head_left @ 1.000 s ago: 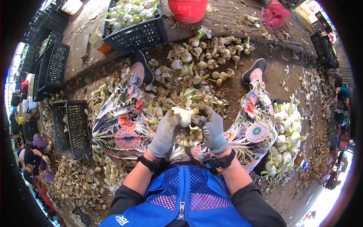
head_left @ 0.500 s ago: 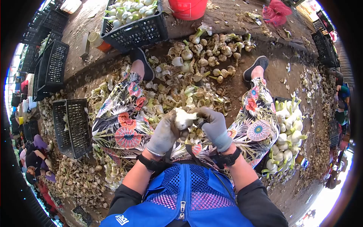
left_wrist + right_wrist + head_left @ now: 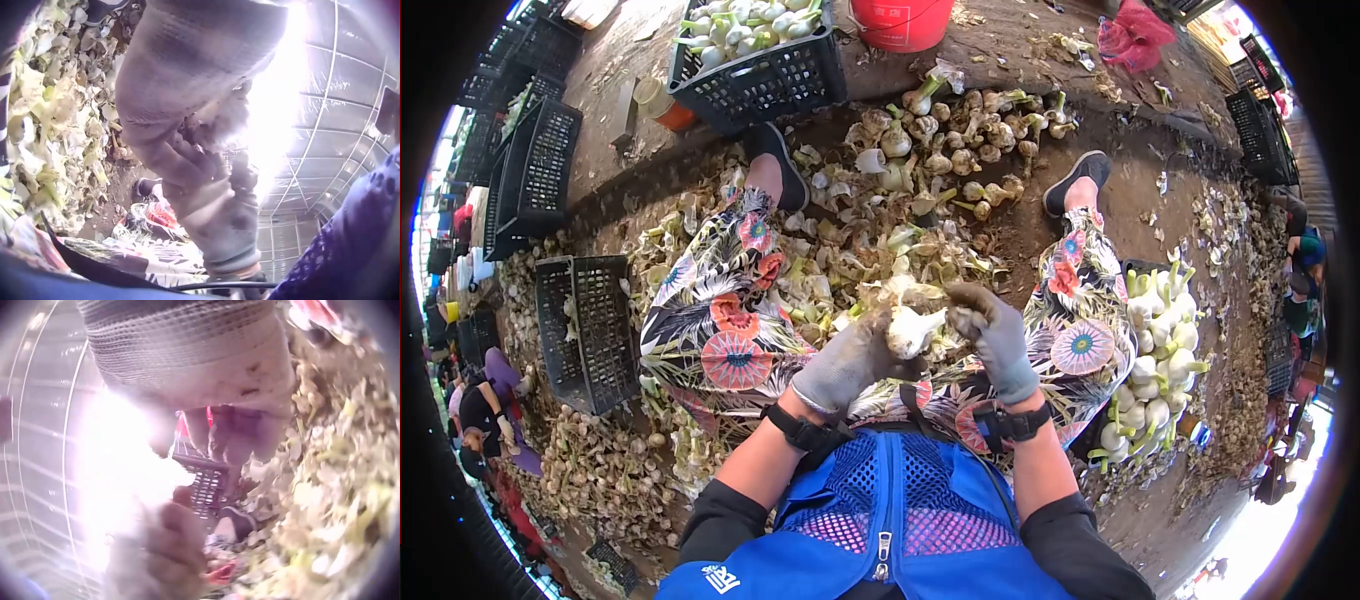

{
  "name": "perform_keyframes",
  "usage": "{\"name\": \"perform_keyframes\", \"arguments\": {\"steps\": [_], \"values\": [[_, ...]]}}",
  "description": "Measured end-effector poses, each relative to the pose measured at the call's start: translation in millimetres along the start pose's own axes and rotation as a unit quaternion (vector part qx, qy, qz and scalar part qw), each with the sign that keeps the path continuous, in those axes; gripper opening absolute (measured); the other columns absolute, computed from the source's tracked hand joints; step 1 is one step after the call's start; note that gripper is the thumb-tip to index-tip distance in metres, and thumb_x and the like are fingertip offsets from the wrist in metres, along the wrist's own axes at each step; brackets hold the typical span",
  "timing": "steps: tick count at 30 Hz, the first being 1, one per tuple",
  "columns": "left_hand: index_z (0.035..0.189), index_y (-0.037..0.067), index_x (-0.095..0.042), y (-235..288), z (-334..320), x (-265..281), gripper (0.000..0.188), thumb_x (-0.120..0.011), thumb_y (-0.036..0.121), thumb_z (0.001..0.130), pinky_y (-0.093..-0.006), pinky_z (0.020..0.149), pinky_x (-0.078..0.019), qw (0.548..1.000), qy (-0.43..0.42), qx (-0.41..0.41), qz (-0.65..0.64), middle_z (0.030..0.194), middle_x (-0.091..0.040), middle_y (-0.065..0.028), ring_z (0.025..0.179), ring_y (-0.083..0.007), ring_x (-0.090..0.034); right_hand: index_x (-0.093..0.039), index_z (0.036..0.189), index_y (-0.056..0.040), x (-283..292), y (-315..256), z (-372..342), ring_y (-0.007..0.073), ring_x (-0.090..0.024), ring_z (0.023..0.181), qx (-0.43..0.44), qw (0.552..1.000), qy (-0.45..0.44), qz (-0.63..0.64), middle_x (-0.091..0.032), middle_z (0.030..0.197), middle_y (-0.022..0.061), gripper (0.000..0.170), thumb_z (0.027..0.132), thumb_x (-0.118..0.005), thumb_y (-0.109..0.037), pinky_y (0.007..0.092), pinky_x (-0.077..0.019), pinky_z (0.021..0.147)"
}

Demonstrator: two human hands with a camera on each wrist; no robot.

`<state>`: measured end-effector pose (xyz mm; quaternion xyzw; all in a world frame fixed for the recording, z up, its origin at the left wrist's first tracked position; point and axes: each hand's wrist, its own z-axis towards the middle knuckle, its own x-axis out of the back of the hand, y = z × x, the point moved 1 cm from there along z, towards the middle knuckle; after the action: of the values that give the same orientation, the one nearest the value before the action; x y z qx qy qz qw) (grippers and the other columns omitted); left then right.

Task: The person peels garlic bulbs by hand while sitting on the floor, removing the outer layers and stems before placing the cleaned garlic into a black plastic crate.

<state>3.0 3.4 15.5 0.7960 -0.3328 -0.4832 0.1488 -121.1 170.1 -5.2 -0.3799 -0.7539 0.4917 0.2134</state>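
A white garlic bulb (image 3: 910, 333) is gripped by the left hand (image 3: 840, 368) in a soiled grey glove, above the lap. The bulb's short stem points toward the right hand (image 3: 998, 345), gloved alike, just to its right with fingers bent. A gap shows between that hand and the bulb; whether its fingers pinch anything cannot be told. Pale, ragged skin (image 3: 897, 290) shows just above the bulb. In the left wrist view, the left hand (image 3: 181, 94) covers the bulb. Glare hides the bulb in the right wrist view, below the right hand (image 3: 200, 369).
Peelings (image 3: 830, 240) cover the ground between the feet, with untrimmed garlic (image 3: 990, 130) beyond. White garlic (image 3: 1155, 350) is heaped at the right knee. A filled black crate (image 3: 765, 90) and a red bucket (image 3: 903, 22) stand ahead; another crate (image 3: 585, 330) is at left.
The left hand has turned, and the bulb has shifted slightly right and down, showing a cleaner white surface. The right hand has moved a little right, apart from the bulb.
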Motion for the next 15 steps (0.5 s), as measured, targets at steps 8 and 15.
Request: {"name": "perform_keyframes", "arguments": {"steps": [8,15], "values": [[0.119,0.003,-0.062,-7.3,4.9,15.8,0.025,-0.055,0.011,0.096,-0.0287,0.086,-0.0505,0.974,0.166,-0.128,0.080,0.108,-0.066,-0.0022,0.096,-0.0139,-0.063,-0.065,0.113,0.0030,-9.5,9.7,-0.2,0.0099,-0.063,0.084,-0.020,0.983,0.006,0.183,-0.068,0.097,0.0067,0.029,0.085,-0.059,0.008,0.0221,-0.0512,0.073],[0.110,0.001,-0.065,-9.6,-9.6,33.3,0.049,-0.056,0.045,0.092,-0.0447,0.091,-0.0462,0.699,0.148,-0.041,0.698,0.113,-0.061,-0.0215,0.105,-0.0407,-0.057,-0.069,0.099,0.0011,-9.4,-6.2,-3.4,0.0076,-0.061,0.073,0.040,0.989,0.129,0.059,-0.068,0.084,0.0040,0.019,0.082,-0.062,0.009,0.0204,-0.0495,0.068]]}}
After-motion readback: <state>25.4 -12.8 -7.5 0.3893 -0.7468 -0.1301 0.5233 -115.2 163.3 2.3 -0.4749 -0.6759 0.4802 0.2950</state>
